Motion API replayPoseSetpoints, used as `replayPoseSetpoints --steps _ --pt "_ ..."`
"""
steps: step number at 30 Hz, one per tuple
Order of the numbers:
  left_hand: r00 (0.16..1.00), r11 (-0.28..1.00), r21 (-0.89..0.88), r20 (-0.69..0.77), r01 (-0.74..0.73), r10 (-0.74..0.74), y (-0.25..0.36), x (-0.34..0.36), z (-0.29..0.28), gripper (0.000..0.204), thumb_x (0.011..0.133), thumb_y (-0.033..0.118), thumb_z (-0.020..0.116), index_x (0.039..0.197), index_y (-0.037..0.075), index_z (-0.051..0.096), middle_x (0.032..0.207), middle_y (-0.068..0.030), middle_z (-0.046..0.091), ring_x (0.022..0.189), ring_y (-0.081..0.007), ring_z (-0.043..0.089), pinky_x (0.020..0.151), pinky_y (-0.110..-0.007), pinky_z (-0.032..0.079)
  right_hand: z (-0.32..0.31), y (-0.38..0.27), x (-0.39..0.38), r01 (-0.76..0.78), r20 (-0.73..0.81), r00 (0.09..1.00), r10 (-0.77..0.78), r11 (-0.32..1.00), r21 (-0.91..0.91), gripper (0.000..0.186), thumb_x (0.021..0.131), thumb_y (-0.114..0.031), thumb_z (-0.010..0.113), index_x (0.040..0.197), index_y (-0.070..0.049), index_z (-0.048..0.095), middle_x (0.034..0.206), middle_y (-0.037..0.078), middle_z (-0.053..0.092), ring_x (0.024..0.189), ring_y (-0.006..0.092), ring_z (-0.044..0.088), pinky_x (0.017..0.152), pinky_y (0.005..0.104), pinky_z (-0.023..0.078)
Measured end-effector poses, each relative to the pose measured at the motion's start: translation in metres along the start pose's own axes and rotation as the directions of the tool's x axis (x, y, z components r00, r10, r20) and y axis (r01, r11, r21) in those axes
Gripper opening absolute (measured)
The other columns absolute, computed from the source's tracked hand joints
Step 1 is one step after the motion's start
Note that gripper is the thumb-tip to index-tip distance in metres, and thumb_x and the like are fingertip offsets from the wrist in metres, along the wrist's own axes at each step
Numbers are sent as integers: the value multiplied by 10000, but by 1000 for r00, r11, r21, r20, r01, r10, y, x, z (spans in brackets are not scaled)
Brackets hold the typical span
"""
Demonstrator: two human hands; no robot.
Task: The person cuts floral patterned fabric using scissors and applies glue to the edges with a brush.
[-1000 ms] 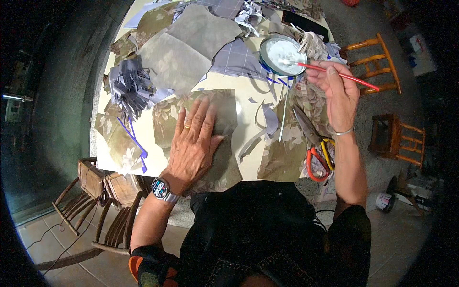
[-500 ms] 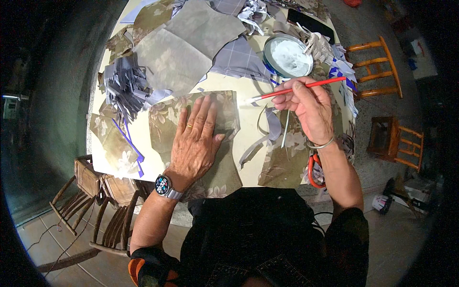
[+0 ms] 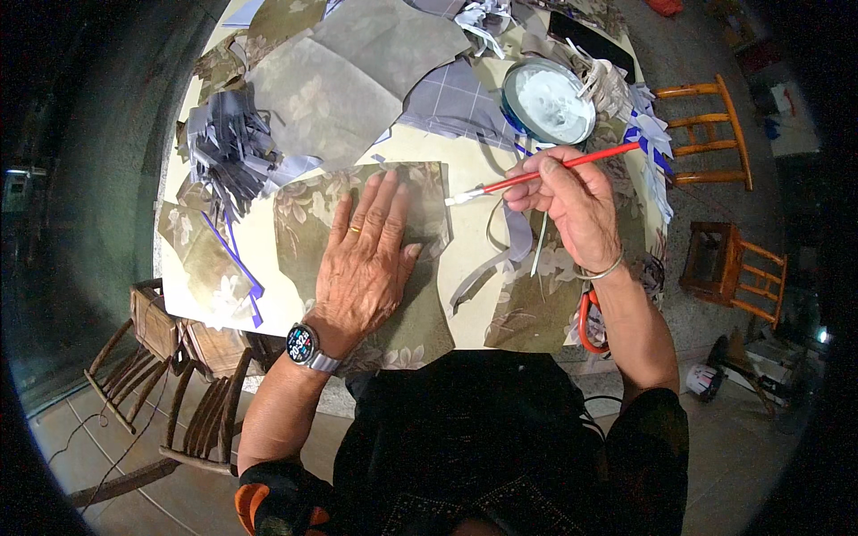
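My left hand (image 3: 365,259) lies flat, fingers spread, on an olive floral sheet (image 3: 308,219) on the table. My right hand (image 3: 576,210) grips a red-handled brush (image 3: 545,172); its white-coated tip (image 3: 460,197) hovers at the sheet's upper right corner. A round dish of white paste (image 3: 548,101) stands behind the right hand. A watch sits on my left wrist, a bangle on my right.
Cut floral and grey paper pieces (image 3: 357,71) cover the table's far side, with a heap of grey strips (image 3: 228,147) at the left. Orange-handled scissors (image 3: 585,323) lie under my right forearm. Wooden chairs stand at the left (image 3: 170,357) and right (image 3: 724,134).
My right hand has come back from the paste dish toward me and leftward, bringing the brush tip to the sheet's corner. The left hand has stayed flat on the sheet.
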State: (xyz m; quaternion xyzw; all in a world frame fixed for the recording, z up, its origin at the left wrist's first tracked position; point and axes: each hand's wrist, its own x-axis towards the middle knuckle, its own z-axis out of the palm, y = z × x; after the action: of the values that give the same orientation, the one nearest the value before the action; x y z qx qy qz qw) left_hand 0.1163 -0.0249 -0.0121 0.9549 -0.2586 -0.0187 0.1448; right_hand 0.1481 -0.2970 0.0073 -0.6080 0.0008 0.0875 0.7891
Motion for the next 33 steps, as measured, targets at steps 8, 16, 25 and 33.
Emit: replayPoseSetpoints --steps 8,16,25,33 --pt "1000 1000 -11 5 10 -10 0 1 1 662 950 198 549 1526 9 284 1603 -176 263 1501 -310 221 1228 -487 135 4 -4 4 3 17 1000 -3 1000 -22 225 1046 -151 467 1085 50 559 1036 193 671 892 248 703 792 351 595" --pt "1000 1000 -3 -1 11 -11 0 1 1 672 934 183 567 1521 8 292 1601 -172 269 1498 -308 230 1228 -484 140 3 3 22 107 2 994 -107 993 -46 230 1046 -150 472 1097 49 574 1072 200 672 907 246 705 826 359 594" --pt "1000 1000 -9 -5 18 -18 1 2 1 672 933 188 572 1522 21 296 1604 -159 270 1497 -300 234 1229 -482 143 3 1 12 97 60 994 -92 992 -84 238 1040 -150 479 1110 59 569 1070 199 671 917 243 704 830 356 593" --pt "1000 1000 3 -11 12 -12 0 1 1 655 940 195 566 1520 32 309 1605 -155 270 1498 -297 232 1230 -478 140 5 3 15 149 40 988 -147 986 -70 243 1037 -155 488 1094 62 582 1074 194 673 908 236 703 826 350 592"
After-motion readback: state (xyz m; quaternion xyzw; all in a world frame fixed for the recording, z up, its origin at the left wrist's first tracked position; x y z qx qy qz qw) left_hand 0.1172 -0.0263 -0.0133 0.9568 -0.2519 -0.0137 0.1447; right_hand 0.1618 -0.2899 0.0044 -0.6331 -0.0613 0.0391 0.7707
